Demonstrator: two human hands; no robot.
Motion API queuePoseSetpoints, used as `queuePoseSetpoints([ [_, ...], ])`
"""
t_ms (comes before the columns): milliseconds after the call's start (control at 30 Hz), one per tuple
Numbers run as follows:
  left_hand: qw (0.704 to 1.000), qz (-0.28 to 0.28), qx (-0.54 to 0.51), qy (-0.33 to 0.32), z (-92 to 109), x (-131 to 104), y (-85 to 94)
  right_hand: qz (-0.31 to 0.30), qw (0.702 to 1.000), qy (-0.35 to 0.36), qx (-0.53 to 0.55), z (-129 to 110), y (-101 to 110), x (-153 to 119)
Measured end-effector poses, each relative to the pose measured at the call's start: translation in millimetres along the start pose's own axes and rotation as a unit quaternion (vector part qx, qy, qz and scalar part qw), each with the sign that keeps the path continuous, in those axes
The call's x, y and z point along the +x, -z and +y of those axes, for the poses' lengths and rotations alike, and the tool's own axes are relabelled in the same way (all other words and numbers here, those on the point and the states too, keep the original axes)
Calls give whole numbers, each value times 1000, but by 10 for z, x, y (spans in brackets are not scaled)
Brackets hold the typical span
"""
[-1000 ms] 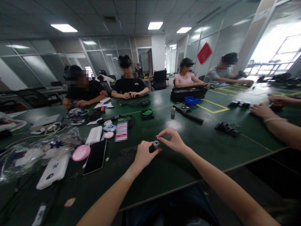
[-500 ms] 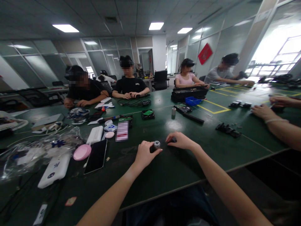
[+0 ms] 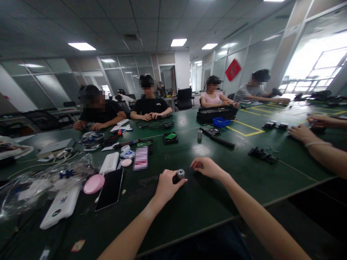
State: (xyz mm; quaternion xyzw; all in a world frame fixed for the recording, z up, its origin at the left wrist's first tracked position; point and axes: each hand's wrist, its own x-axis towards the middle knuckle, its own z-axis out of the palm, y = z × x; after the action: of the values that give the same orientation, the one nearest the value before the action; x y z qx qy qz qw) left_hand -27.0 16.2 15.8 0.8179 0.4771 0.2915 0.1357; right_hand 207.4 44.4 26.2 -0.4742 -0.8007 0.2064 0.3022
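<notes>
A small metal cylinder [image 3: 180, 174], its round top facing up, stands upright in my left hand [image 3: 167, 184]. The thumb and fingers of that hand close around its side. Just to the right, my right hand [image 3: 207, 168] hovers over the green tabletop, apart from the cylinder. Its fingers curve loosely, with a gap by the thumb, and I see nothing held in them. Farther ahead stands a similar pale cylinder [image 3: 200, 135].
To the left lie a black phone [image 3: 110, 189], a pink round case [image 3: 94, 184], a white device [image 3: 61, 206] and clear plastic bags [image 3: 38, 184]. Ahead are a hard drive [image 3: 170, 137] and a blue tray [image 3: 221, 122]. Black parts [image 3: 262, 154] and a co-worker's hands [image 3: 302, 133] are on the right.
The view has tilted up slightly, so the table sits lower in it. The left hand keeps hold of the cylinder. The right hand's fingers have shifted slightly, and a dark patch beneath them no longer shows.
</notes>
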Motion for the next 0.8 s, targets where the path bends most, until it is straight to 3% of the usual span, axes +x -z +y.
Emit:
queuePoseSetpoints([
  [167, 1000, 7, 10, 3, -10, -4, -16, 161, 981, 92, 50, -238, -98, 34],
  [233, 1000, 4, 9, 1, -10, -2, -12, 198, 971, 109, 82, -337, -176, 33],
  [500, 1000, 0, 1, -9, -33, 9, -17, 114, 972, 159, 131, -467, -334, -10],
  [667, 1000, 4, -3, -14, -37, -2, -23, 118, 971, 164, 127, -457, -344, -17],
  [800, 1000, 9, -1, -14, -43, 1, -28, 163, 960, 169, 154, -482, -372, -23],
])
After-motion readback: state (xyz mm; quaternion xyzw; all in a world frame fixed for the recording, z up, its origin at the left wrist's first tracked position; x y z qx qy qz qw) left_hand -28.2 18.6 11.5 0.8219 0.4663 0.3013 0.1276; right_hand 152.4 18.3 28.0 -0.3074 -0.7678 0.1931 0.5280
